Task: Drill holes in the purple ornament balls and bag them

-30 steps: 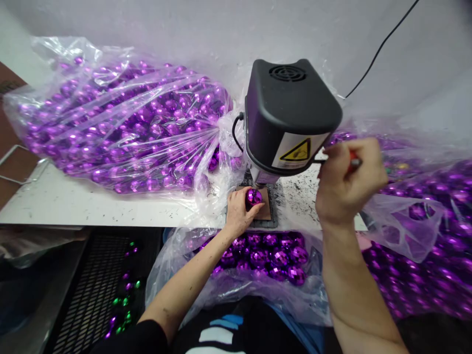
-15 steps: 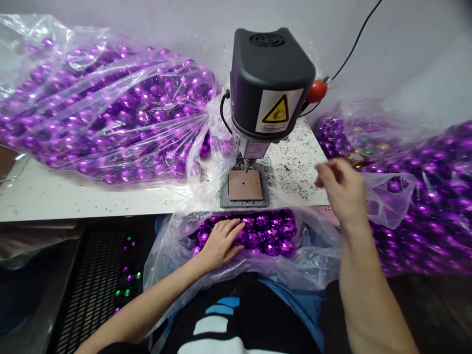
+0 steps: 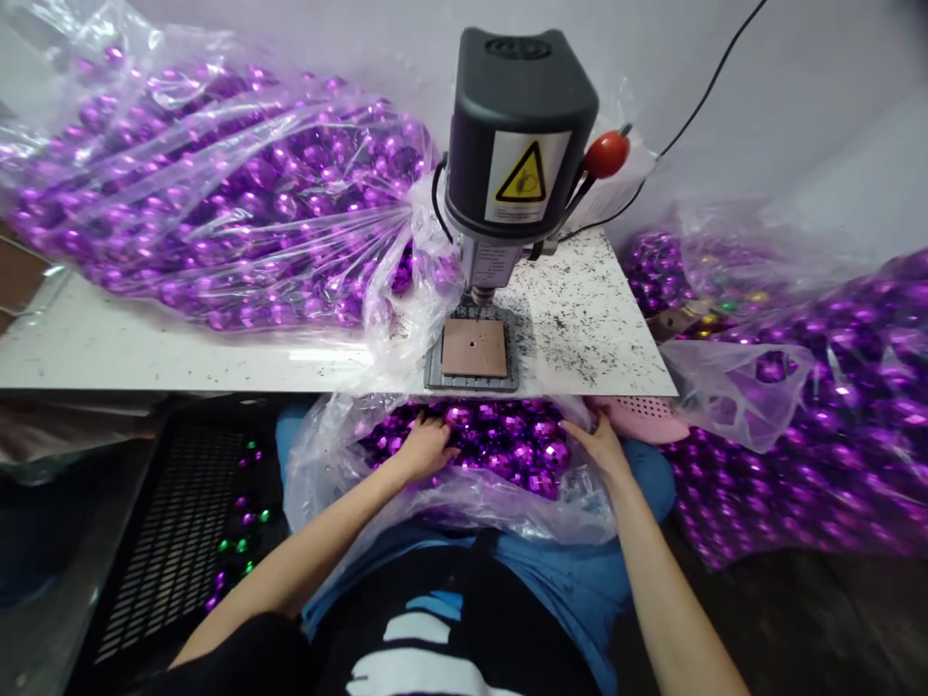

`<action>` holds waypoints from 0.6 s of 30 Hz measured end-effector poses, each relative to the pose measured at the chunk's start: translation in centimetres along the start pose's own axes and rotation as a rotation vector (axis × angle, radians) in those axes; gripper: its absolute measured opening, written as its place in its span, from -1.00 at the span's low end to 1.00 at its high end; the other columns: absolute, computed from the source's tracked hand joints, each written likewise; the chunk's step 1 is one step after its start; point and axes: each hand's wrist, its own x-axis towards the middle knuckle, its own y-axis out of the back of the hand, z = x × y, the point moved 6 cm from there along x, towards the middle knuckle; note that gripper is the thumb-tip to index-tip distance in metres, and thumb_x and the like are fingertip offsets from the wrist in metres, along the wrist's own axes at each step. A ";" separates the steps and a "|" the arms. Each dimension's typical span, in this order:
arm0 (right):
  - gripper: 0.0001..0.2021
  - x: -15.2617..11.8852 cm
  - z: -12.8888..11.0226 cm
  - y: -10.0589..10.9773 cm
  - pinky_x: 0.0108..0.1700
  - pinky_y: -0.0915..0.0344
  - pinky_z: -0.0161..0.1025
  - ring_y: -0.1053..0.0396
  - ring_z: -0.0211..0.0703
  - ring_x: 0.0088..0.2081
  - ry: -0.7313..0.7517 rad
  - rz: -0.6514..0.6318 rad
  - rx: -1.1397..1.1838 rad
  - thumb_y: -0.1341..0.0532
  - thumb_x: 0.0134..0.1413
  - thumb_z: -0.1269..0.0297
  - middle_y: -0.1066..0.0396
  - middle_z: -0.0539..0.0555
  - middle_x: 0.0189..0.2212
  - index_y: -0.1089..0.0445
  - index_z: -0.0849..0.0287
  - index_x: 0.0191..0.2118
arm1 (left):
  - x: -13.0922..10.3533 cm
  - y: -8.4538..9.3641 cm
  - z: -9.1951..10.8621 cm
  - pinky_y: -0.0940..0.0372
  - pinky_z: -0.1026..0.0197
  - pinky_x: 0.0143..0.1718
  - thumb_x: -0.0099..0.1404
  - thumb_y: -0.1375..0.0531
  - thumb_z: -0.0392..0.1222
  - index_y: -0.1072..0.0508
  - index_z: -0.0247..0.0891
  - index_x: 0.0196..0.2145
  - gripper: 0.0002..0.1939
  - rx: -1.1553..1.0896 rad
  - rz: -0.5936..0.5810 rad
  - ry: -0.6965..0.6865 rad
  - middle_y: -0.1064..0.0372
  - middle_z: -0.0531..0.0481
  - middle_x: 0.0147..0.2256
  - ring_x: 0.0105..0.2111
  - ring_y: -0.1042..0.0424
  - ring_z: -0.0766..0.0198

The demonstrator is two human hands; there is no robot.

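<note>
A clear plastic bag (image 3: 326, 474) lies open across my lap, filled with shiny purple faceted balls (image 3: 500, 440). My left hand (image 3: 427, 447) rests on the balls at the left of the opening, thumb apart from the fingers, some fingertips hidden among them. At the bag's right side is my right hand (image 3: 598, 445), thumb and fingers spread and touching the plastic; no ball shows in it. Just beyond the bag stands a small black drill press (image 3: 518, 135) with a red-knobbed lever (image 3: 607, 155). Its bit is above a brown plate (image 3: 475, 360) with a small hole.
A large tied bag of purple balls (image 3: 239, 193) covers the left of the white table (image 3: 304, 365). Dark shavings litter the tabletop. More bagged balls (image 3: 833, 406) stand at right, by a pink perforated basket (image 3: 645, 418). Below left sits a black crate (image 3: 166, 522) with several small coloured balls.
My right hand has come down and left from the table's right edge to the bag's side. My left hand has shifted slightly, its fingers deeper among the balls. The view has tilted a little.
</note>
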 end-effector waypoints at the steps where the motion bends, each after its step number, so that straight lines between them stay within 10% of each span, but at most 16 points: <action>1: -0.08 0.4 0.4 -0.1 0.16 -0.40 -0.01 -0.40 0.13 0.13 -0.051 -0.036 0.034 -0.48 -0.26 -0.07 -0.49 0.20 0.02 -0.26 0.25 0.23 | -1.7 1.4 -0.6 -0.28 -0.02 0.14 0.38 -0.22 -0.08 -0.56 -0.28 -0.06 -0.73 -0.015 0.021 0.005 -0.54 -0.20 -0.11 -0.05 -0.50 0.01; 6: -0.52 -0.2 2.1 -0.3 0.07 -0.46 -0.03 -0.42 -0.08 0.03 -0.300 -0.210 0.181 -0.26 0.19 0.02 -0.43 0.17 0.02 -0.37 0.25 0.09 | -11.6 10.2 -6.7 -0.21 -0.07 0.17 0.41 -0.15 0.13 -0.40 -0.26 0.17 -0.48 0.070 0.667 0.314 -0.37 -0.32 0.17 0.17 -0.35 -0.11; 11: -0.54 -2.0 2.2 0.8 0.11 -0.44 -0.01 -0.40 -0.11 0.07 -0.396 -0.186 0.306 -0.20 0.25 0.03 -0.38 0.16 0.09 -0.34 0.21 0.13 | -12.5 7.4 -12.5 -0.34 -0.08 -0.09 0.26 -0.26 0.15 0.09 -0.52 0.43 0.04 0.008 0.369 0.681 -0.48 -0.49 -0.02 -0.04 -0.50 -0.26; 18: -0.58 -2.8 -0.3 3.6 -0.15 -0.48 -0.19 -0.45 -0.20 -0.20 -0.315 -0.105 0.456 -0.34 0.10 0.11 -0.48 0.10 -0.15 -0.42 0.23 0.01 | -12.5 11.4 -8.1 -0.33 0.28 -0.33 0.13 -0.30 0.05 -0.37 -0.25 0.14 -0.35 -0.937 0.857 0.562 -0.47 -0.06 -0.20 -0.35 -0.46 0.25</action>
